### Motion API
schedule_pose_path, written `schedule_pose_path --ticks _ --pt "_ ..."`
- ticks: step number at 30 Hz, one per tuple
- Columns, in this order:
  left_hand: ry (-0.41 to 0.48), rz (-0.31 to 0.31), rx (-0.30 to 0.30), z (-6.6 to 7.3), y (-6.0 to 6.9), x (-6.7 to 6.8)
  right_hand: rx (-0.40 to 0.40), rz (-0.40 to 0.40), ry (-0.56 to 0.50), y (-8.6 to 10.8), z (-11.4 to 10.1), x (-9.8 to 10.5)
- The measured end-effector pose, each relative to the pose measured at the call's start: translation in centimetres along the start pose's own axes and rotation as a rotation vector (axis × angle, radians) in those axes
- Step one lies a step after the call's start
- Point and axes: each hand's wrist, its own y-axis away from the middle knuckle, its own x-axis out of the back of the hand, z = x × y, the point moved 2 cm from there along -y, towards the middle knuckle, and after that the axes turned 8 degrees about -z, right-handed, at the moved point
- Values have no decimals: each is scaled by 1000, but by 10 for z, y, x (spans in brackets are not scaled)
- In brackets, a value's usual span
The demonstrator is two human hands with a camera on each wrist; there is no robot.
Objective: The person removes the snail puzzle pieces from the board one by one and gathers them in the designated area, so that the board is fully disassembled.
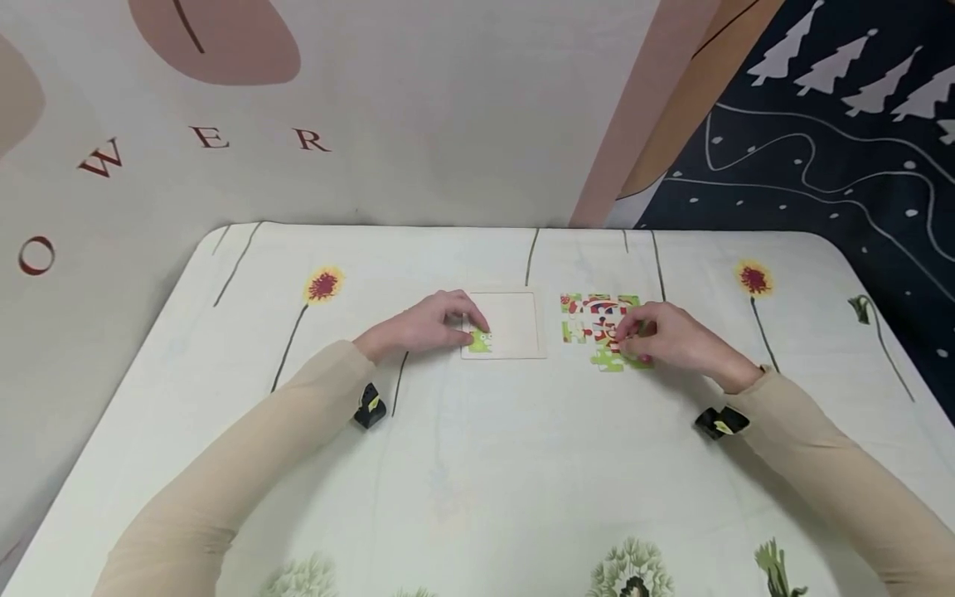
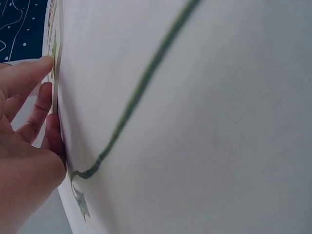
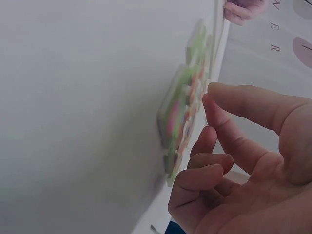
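A pale rectangular puzzle board [image 1: 515,327] lies flat with a green puzzle piece [image 1: 481,342] in its near left corner. My left hand [image 1: 429,322] rests at the board's left side, its fingertips [image 2: 45,62] touching the board's edge and face around that piece. To the right, loose puzzle pieces [image 1: 600,311] in green, red and white lie grouped together. My right hand [image 1: 671,340] is over their right side. Its thumb and forefinger nearly meet beside the pieces [image 3: 187,102], and I see nothing between them; the other fingers curl loosely.
A white cloth [image 1: 462,464] printed with flowers and stems covers the table. Behind it stands a pale wall hanging [image 1: 418,149] with letters, and a dark blue one [image 1: 821,166] with trees is at the right. A black wrist camera [image 1: 721,423] hangs at the right cuff.
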Motion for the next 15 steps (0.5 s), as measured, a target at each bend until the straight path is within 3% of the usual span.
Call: schedule_pose_path --ticks 9,15 --pt "18 77 31 0 3 5 28 22 -41 -7 -7 -3" --pt "-1 85 21 -5 4 11 82 17 -72 -17 -16 -14"
